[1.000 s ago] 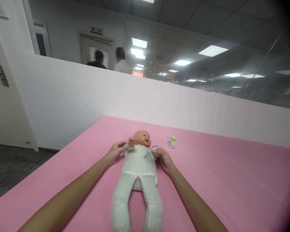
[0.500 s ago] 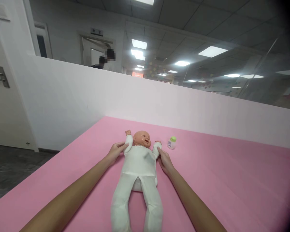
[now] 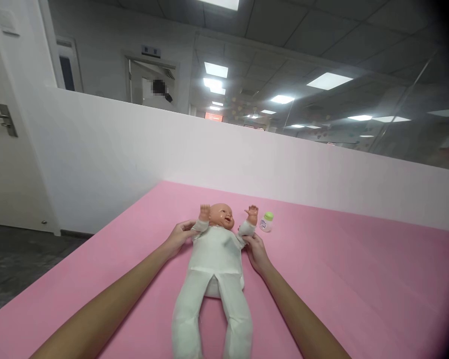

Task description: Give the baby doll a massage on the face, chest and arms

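Head view, from largest to smallest: a pink desk (image 3: 359, 279) fills the near half of the scene, its far edge meeting a low white partition wall (image 3: 247, 154), with a glass pane and ceiling lights above it and a white door (image 3: 3, 149) at the far left.

On the desk, near its middle, lies a baby doll (image 3: 215, 259) on its back. It wears a pale one-piece suit that covers trunk, arms and legs; the head is bare and peach-coloured, the mouth open. Its long axis runs near to far: the head points to the far side, the two limp legs trail toward the near edge, slightly spread. Both small arms are raised, hands up on either side of the head.

The left hand (image 3: 179, 235) has its grip closed around the doll's arm on the left side, at the sleeve. The right hand (image 3: 255, 249) has its grip pinching the sleeve of the doll's other arm, thumb and fingers pressed on the cloth.

Just right of the doll's raised hand stands a small white bottle (image 3: 265, 222) with a green cap, upright, apart from both hands.
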{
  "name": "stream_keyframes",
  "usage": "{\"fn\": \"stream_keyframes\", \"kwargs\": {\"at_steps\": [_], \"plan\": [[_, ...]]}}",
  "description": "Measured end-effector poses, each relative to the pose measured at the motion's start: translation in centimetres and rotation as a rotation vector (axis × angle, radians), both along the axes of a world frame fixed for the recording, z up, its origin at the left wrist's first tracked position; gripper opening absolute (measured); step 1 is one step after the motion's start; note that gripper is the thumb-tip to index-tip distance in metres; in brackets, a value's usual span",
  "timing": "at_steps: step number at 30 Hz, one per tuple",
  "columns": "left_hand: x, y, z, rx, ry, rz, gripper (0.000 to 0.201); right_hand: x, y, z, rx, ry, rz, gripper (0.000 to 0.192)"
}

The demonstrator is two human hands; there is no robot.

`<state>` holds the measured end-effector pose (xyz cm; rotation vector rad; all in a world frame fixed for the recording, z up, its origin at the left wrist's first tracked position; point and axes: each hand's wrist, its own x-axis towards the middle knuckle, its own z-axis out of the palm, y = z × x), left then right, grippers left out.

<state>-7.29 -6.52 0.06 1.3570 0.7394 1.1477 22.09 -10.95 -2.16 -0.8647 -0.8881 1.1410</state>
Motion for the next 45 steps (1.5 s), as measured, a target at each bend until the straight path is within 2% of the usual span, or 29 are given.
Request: {"fn": "stream_keyframes", "kwargs": {"at_steps": [3,6,12,19,26,32,39,45], "plan": [[0.1,0.1,-0.3,-0.025,-0.007,0.011,0.037,-0.2,-0.2,0.0,0.051,-0.045,0.021,0.025],[0.2,-0.1,-0.2,-0.024,-0.014,0.005,0.041,-0.3,-0.1,0.0,0.113,-0.077,0.044,0.024],[0.3,-0.6,0.4,0.02,-0.038,0.002,0.05,-0.3,0.3,-0.3,0.03,-0.045,-0.125,0.04],[0.4,-0.3,0.1,-0.018,0.065,0.119,0.05,-0.3,0.8,-0.4,-0.051,-0.05,-0.131,0.043],[0.4,-0.2,0.1,-0.011,0.053,0.124,0.052,-0.1,0.9,-0.8,-0.007,-0.007,-0.193,0.032],[0.5,-0.1,-0.1,0.006,0.044,0.135,0.052,-0.2,0.5,-0.5,0.032,0.02,-0.241,0.041],[0.4,-0.9,0.2,0.029,-0.03,0.126,0.048,-0.6,0.1,-0.5,0.067,-0.037,-0.288,0.038],[0.4,-0.8,0.1,-0.004,-0.022,0.189,0.05,-0.6,0.0,-0.3,0.1,-0.006,-0.284,0.044]]}}
